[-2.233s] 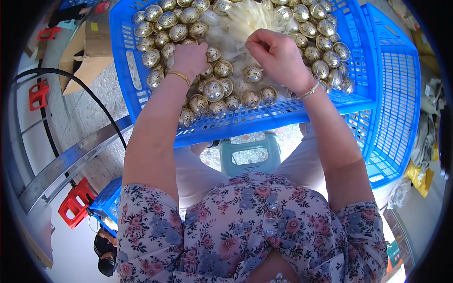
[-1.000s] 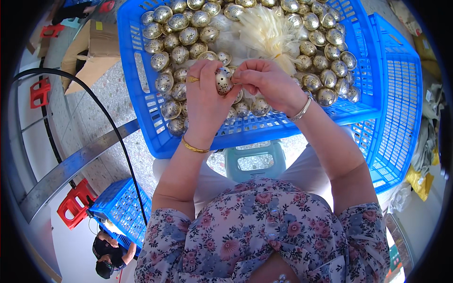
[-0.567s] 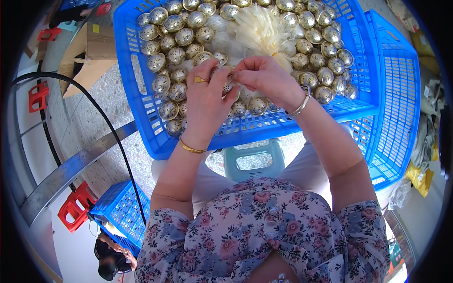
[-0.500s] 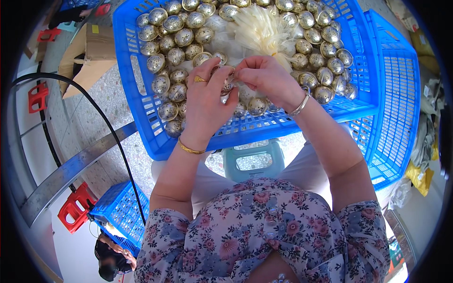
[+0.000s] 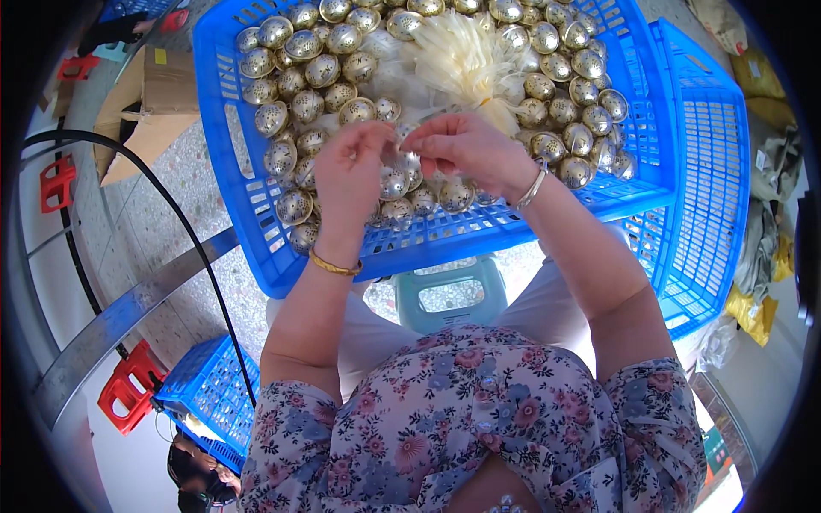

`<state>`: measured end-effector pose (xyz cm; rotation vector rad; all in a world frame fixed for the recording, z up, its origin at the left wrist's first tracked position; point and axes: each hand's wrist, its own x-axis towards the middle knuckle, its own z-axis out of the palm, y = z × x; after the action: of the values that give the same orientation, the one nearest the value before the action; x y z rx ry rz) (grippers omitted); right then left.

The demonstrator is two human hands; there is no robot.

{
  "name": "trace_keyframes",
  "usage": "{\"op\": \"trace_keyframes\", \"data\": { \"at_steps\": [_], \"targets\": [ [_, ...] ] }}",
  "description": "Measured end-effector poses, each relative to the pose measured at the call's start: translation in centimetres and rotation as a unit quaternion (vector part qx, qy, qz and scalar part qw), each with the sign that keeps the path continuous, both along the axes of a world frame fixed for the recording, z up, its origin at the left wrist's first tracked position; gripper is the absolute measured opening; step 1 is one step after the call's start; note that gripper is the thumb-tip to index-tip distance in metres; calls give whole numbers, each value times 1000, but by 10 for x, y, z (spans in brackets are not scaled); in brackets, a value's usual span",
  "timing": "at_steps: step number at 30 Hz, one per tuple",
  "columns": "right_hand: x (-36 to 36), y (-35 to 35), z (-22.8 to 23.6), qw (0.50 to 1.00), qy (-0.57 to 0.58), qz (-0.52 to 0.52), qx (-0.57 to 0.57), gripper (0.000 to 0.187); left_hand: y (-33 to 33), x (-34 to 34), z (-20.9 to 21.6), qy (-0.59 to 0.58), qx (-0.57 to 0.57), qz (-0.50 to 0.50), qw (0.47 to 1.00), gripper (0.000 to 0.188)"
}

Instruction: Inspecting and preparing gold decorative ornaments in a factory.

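Uncupped since moments ago above the blue crate [image 5: 470, 237], the left hand [image 5: 346, 171] faces the right hand [image 5: 479, 154], fingers pinched, any contents impossible to tell, over pierced metallic balls [image 5: 456, 196] inside, likely light, stiff, slippery, best grasped round the middle.

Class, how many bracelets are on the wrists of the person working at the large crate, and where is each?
2: a gold-coloured bracelet behind the left hand, and a paler metal bracelet behind the right hand. No others show.

2 hands [image 5: 347, 175] [image 5: 481, 152], 2 bracelets [image 5: 334, 268] [image 5: 531, 188], 1 cream bundle [image 5: 469, 67], 1 cardboard box [image 5: 168, 83]
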<state>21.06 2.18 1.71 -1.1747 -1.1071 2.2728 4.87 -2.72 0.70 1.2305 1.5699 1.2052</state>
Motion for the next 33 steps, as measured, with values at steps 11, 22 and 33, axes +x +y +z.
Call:
{"op": "trace_keyframes", "data": {
  "at_steps": [11,22,33],
  "targets": [
    [5,12,-8,994,68,0,-89,12,4,-6,10,-395,1,-7,919,17],
    [11,16,11,953,232,-94,-170,15,-1,-3,25,-175,22,-88,980,22],
    [8,12,3,946,259,-127,-150,19,-1,10,21,143,95,-152,973,22]
  ]
}}
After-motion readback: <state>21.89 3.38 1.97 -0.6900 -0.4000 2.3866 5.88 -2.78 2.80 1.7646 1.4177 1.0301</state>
